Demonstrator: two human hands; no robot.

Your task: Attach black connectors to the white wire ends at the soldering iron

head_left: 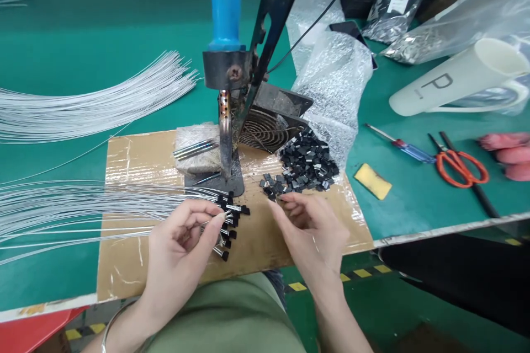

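Observation:
My left hand (182,253) is closed, thumb and forefinger pinching a thin white wire whose bare ends (227,215) stick out at the fingertips. Beneath and behind it lies a bundle of similar wires (136,198) tipped with small black connectors (232,234). My right hand (312,237) pinches at the near edge of a heap of small black connectors (310,160). A dark piece shows between its thumb and forefinger, partly hidden. Above and between the hands, a blue-handled soldering iron (226,19) points tip down in a black stand (269,16).
Cardboard (124,165) covers the work area. Solder sticks (196,149) rest on a wrapped block near the iron tip; a round-grilled fan (265,129) stands behind. Loose wires (95,110) lie left. On the right are a yellow sponge (372,181), screwdriver (414,149), scissors (459,168) and white mug (451,77).

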